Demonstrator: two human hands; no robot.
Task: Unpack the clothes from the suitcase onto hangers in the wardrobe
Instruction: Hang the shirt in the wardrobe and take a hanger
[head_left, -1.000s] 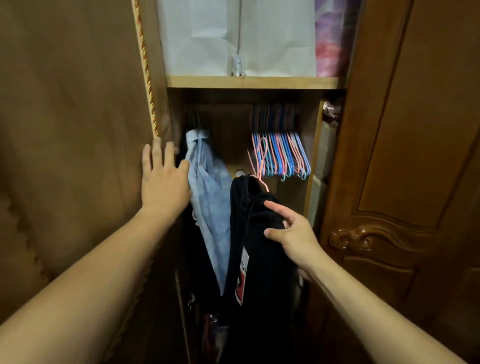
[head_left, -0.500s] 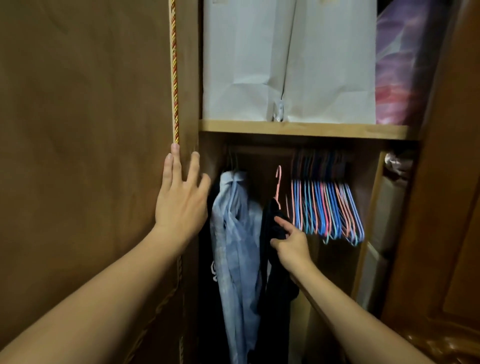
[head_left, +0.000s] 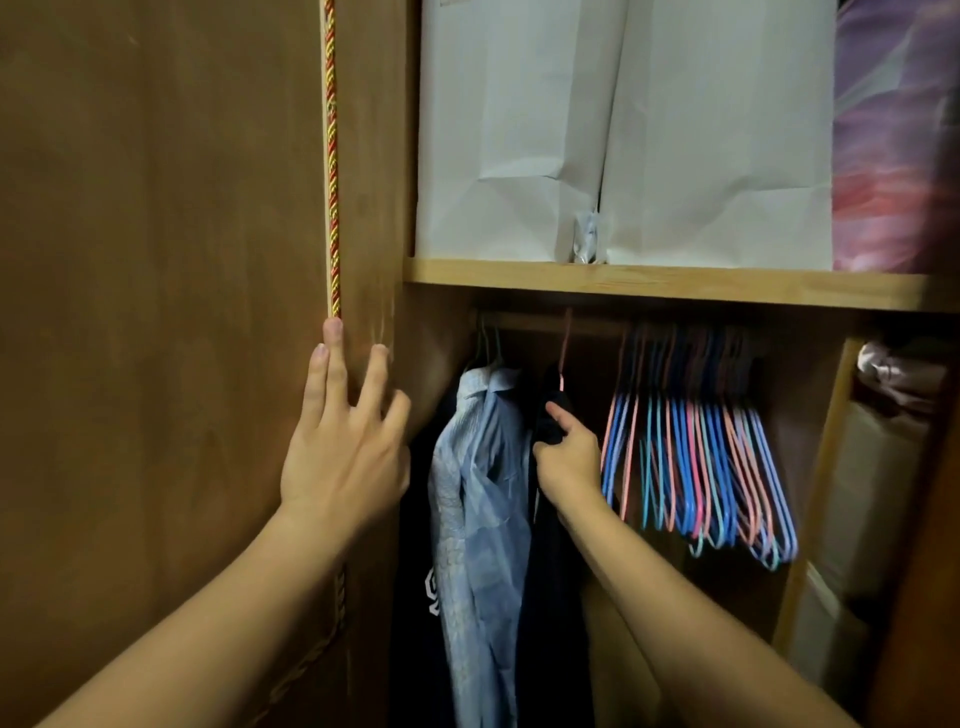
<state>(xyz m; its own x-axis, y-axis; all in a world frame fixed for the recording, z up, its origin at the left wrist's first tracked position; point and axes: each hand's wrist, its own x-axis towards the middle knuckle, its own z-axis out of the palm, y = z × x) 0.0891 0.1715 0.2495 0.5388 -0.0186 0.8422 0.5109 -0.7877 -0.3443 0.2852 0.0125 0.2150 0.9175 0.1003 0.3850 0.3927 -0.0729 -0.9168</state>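
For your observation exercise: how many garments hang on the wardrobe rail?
3, possibly more hidden: a dark garment far left, a light blue shirt beside it, and a black garment held by the right hand.

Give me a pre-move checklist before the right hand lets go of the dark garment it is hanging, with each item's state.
1. Pink hanger hooked over the rail: cannot tell, hook top is in shadow.
2. Right hand holds the dark garment: ok.
3. Left hand flat on the wardrobe door, keeping it open: ok.
4. Dark garment beside the blue shirt, not tangled: cannot tell.
5. Empty hangers within reach for the next item: ok.
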